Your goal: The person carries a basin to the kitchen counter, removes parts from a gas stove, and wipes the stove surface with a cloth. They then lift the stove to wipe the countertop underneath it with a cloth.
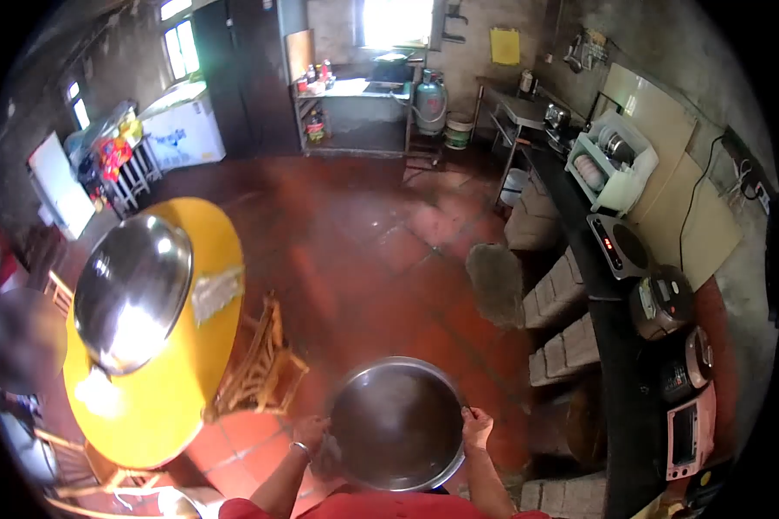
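While both hands grasp it, basin [396,424]: held out in front of the body, above the floor, open side up; round, wide, metal, with a bright rim and a duller inside.
Left hand [312,430]: closed at the basin's left edge, a bracelet [299,448] around the wrist; how the fingers wrap is too small to tell.
Right hand [477,427]: clenched on the small handle [466,410] at the right edge.
Arms: both reach forward from a red top [389,506], one on each side of the basin.
Floor [363,294]: red tiles, patches of light shining on them beyond the basin.
Chair [260,368]: wooden, between the yellow tabletop and the basin, apart from the left hand.
Yellow tabletop [151,419]: to the left; it bears a big shiny metal dome [130,285], lid or bowl I cannot tell, with a crumpled sheet [218,294] beside it.
Dark tabletop [619,372]: along the right; it carries, far to near, a pale dish rack [639,173], a hotplate [632,251] with lit red digits, two cookers [662,303] and a pink oven [691,437].
Far wall: a bright window [396,22]; lower down, a gas bottle [430,104] with a bucket [457,131] just beside it.
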Demonstrator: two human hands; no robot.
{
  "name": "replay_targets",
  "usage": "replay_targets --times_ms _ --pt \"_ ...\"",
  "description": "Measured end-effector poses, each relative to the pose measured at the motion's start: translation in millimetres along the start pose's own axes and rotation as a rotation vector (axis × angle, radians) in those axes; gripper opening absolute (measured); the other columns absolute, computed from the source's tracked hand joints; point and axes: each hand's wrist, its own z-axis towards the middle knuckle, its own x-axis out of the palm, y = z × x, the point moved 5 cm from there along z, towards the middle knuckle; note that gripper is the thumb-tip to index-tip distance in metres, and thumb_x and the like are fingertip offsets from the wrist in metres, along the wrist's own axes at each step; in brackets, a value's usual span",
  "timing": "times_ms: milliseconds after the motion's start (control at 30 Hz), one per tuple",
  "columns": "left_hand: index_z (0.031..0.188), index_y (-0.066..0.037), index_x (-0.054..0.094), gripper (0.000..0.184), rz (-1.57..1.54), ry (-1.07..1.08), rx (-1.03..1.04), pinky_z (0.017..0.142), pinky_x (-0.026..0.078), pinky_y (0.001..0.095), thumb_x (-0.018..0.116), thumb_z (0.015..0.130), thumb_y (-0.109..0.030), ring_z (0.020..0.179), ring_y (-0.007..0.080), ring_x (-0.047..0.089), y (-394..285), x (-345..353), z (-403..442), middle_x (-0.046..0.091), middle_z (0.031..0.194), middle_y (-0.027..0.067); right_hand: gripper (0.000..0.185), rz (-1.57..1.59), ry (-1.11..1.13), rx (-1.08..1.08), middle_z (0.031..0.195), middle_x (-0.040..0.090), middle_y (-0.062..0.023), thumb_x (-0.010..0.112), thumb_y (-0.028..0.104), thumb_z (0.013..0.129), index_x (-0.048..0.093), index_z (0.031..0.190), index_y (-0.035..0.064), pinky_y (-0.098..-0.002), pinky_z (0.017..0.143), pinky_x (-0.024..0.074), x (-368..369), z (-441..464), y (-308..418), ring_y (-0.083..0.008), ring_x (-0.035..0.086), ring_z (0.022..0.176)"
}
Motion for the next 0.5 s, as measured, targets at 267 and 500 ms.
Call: replay_targets --times_ms 267,500 --pt "0.079 -0.003 0.069 0.024 -0.658 -0.098 -0.265 0.062 0.046 0.0338 0.067 0.083 -0.027 0.064 0.0140 0.057 -81 -56 195 0.064 0.068 0.0057 0.015 -0.095 -0.007 -0.042 0.071 0.065 -0.0048 0.069 0.010 0.083 0.068 0.085 -0.0054 -0.0302 0.064 0.0472 97 195 71 -0.0137 0.057 0.066" --pt "0.087 -0.001 0.069 0.032 -0.523 -0.063 -0.224 0.066 0.047 0.0322 0.067 0.080 -0.032 0.067 0.0174 0.060 -144 -114 397 0.063 0.069 0.0108 0.015 -0.214 -0.059 -0.034 0.070 0.065 -0.0041 0.068 0.010 0.082 0.069 0.084 -0.0050 -0.0307 0.065 0.0474 194 357 123 -0.0133 0.057 0.066"
